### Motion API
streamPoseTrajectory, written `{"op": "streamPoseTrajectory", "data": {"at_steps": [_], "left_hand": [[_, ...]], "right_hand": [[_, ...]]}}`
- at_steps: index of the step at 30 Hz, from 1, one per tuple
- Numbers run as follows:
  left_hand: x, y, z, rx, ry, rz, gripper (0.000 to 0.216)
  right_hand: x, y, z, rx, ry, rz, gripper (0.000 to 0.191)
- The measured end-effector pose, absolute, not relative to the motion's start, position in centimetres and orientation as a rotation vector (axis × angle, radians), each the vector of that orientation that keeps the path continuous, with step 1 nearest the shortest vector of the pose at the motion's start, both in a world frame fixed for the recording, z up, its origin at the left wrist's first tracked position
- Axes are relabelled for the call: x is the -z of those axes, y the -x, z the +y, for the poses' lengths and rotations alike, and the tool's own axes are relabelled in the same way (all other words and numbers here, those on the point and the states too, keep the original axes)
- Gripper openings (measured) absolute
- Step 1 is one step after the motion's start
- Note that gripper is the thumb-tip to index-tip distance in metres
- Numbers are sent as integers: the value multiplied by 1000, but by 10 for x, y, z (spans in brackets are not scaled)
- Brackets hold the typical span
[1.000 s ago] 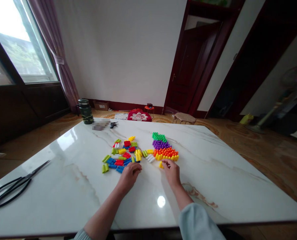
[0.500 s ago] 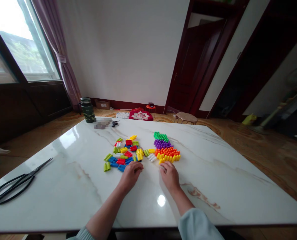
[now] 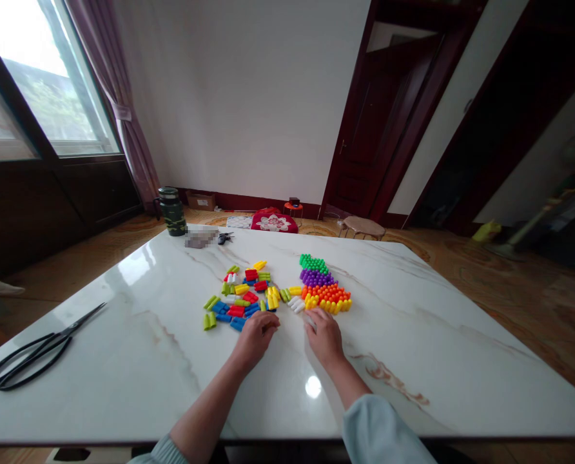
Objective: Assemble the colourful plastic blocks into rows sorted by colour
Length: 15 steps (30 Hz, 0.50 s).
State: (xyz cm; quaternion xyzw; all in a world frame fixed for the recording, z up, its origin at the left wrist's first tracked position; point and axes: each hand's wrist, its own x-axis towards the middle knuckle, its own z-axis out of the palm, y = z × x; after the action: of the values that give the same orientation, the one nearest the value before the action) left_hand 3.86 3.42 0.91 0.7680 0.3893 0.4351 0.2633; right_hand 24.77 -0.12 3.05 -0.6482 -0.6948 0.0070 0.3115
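A flat panel of joined pegged blocks (image 3: 323, 287) lies mid-table, with green, purple, orange and yellow rows from far to near. My right hand (image 3: 325, 335) rests on the table just in front of its yellow row (image 3: 329, 304). Its fingers are loosely extended with nothing in them, and their tips are near two white blocks (image 3: 294, 303). My left hand (image 3: 256, 336) lies curled at the near edge of a loose pile of coloured blocks (image 3: 242, 298). Its fingers are folded under, and what they enclose, if anything, is hidden.
Large black scissors (image 3: 36, 348) lie near the left edge of the white marble table (image 3: 413, 361). A dark green flask (image 3: 172, 211) and small keys (image 3: 224, 238) stand at the far edge. Stools and a red cushion are on the floor beyond.
The yellow block pinched in my right hand a second ago now sits with the panel's yellow row, and that hand has drawn back a little. My left hand has barely moved.
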Motion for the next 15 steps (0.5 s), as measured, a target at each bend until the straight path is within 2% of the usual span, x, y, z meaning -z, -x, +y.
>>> {"op": "streamPoseTrajectory", "data": {"at_steps": [8,12,15], "left_hand": [[-18,-40,28,-1191,-2069,1069,40],[-18,-40,28,-1249,-2052,1056,43],[-17,-41,29,-1284,-2010,1062,43]], "right_hand": [[-33,-228,-1,-32,1660,-1903,35],[-34,-212,6,-84,1603,-1987,47],[-32,-198,10,-239,1517,-1940,51]]}}
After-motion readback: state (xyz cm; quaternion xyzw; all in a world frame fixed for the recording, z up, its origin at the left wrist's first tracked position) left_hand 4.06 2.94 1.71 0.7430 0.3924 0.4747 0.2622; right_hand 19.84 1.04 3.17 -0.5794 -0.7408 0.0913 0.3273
